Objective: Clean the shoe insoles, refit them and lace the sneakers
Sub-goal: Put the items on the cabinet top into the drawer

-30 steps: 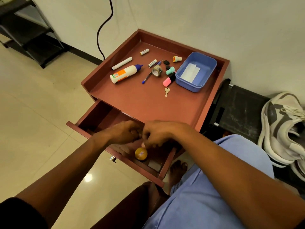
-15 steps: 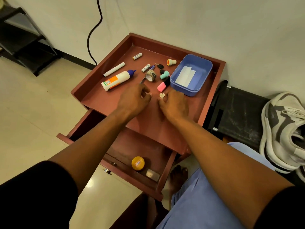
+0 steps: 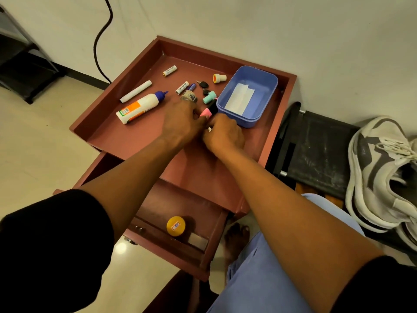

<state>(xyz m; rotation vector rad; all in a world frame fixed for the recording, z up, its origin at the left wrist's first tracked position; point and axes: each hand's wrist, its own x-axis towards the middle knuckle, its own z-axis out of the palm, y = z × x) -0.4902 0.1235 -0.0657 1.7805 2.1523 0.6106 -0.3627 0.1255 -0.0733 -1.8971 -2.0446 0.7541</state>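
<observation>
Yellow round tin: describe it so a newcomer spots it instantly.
Below the red-brown table top, the drawer stands pulled open. The yellow round tin lies near its front wall, beside a grey flat block; it is the only yellow disc, with a small label on top.

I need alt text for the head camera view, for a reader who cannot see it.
A person's left hand and right hand meet over a small key on a red-brown table, beside a blue tub. The table's drawer is open; grey-and-white sneakers lie to the right.
</observation>
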